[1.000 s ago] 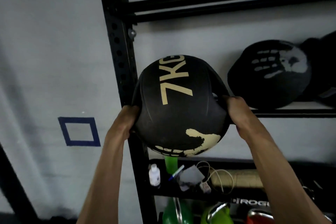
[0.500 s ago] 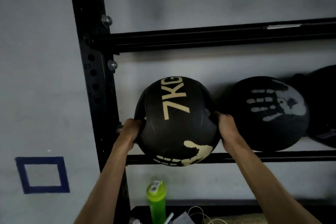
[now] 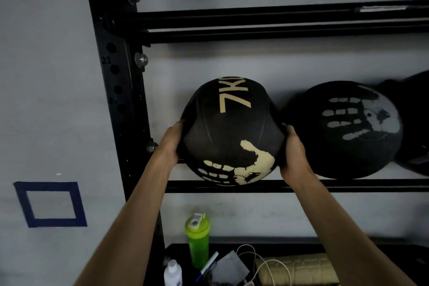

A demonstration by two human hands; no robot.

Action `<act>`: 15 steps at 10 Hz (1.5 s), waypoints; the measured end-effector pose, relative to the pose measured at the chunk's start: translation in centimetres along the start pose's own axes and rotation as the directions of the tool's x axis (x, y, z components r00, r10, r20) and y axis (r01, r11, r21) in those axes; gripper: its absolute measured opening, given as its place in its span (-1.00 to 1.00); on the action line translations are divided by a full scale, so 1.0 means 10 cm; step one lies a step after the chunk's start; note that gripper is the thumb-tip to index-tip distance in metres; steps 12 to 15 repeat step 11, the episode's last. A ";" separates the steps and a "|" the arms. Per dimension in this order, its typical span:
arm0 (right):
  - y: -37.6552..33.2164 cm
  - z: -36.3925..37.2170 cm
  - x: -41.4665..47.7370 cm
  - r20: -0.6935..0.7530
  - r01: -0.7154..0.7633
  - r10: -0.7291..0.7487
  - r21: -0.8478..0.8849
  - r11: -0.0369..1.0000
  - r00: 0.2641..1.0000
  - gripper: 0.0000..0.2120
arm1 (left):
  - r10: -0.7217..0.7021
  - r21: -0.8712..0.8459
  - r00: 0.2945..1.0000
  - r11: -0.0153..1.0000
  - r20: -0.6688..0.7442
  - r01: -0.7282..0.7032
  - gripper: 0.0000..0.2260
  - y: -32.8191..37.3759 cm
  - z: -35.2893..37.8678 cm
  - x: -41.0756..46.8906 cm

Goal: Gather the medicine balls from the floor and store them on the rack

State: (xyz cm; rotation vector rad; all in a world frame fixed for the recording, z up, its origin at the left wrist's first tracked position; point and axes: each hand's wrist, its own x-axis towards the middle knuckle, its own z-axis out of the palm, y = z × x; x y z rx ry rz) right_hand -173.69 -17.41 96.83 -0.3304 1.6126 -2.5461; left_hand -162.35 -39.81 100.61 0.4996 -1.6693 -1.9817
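Observation:
A black medicine ball [image 3: 228, 130] marked 7KG, with a cream handprint near its bottom, sits at the left end of a rack shelf rail [image 3: 348, 185]. My left hand [image 3: 170, 143] grips its left side and my right hand [image 3: 293, 150] grips its right side, fingers curled behind it. The ball's underside meets the front rail. Just to its right a second black ball [image 3: 348, 130] with a grey handprint rests on the same shelf. Part of a third dark ball [image 3: 415, 123] shows at the right edge.
The black rack upright [image 3: 116, 76] with bolt holes stands left of the ball, against a grey wall bearing a blue tape square [image 3: 51, 204]. On the lower shelf stand a green shaker bottle [image 3: 197, 239], a small white bottle [image 3: 173, 273], a pen, cord and a beige pad.
Both hands have carried the 7KG ball up and in from in front of the upright onto the shelf beside the grey-handprint ball. The view has moved closer to the rack.

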 end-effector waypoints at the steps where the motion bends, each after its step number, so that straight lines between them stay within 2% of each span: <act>1: 0.04 -0.01 0.00 -0.004 -0.014 0.014 0.024 1.000 1.000 -0.54 | 0.063 -0.015 0.997 0.998 0.042 -0.062 -0.70 -0.07 0.04 -0.02; 2: 0.10 -0.03 0.01 -0.024 -0.062 0.062 -0.009 0.998 0.998 -0.41 | 0.149 -0.009 0.988 0.989 0.044 -0.148 -0.64 -0.19 0.10 0.05; 3: 0.15 -0.02 -0.03 -0.087 0.019 -0.042 -0.250 0.968 0.995 -0.45 | 0.166 0.019 0.986 0.986 0.032 -0.166 -0.59 -0.21 0.15 0.20; 4: 0.14 0.02 -0.22 0.028 0.405 -0.517 -0.658 0.635 0.856 -0.42 | 0.242 0.200 0.967 0.954 -0.084 -0.221 -0.53 -0.31 0.28 0.31; 5: 0.12 0.12 -0.23 0.225 0.579 -0.654 -0.713 0.396 0.723 -0.37 | 0.555 0.492 0.826 0.749 -0.100 -0.444 -0.51 -0.46 0.35 0.18; 6: 0.22 0.11 -0.14 0.322 0.608 -0.695 -0.767 0.207 0.643 -0.34 | 0.823 0.591 0.529 0.325 0.208 -0.739 -0.51 -0.65 0.38 0.02; 7: 0.24 0.07 -0.11 0.327 0.605 -0.702 -0.774 0.185 0.633 -0.33 | 0.812 0.562 0.534 0.334 0.237 -0.757 -0.48 -0.66 0.37 0.09; 9: 0.13 0.06 -0.19 0.373 0.554 -0.613 -0.822 0.129 0.696 -0.37 | 0.766 0.639 0.581 0.306 0.276 -0.706 -0.46 -0.61 0.30 -0.01; 10: -0.16 0.13 -0.29 0.427 0.563 -0.614 -0.826 0.034 0.664 -0.43 | 0.775 0.706 0.531 0.161 0.343 -0.690 -0.47 -0.33 0.23 -0.08; 11: -0.48 0.24 -0.39 0.490 0.625 -0.649 -0.780 -0.028 0.582 -0.52 | 0.811 0.680 0.469 0.124 0.350 -0.722 -0.55 -0.02 0.25 -0.16; 15: -0.48 0.24 -0.39 0.490 0.625 -0.649 -0.780 -0.028 0.582 -0.52 | 0.811 0.680 0.469 0.124 0.350 -0.722 -0.55 -0.02 0.25 -0.16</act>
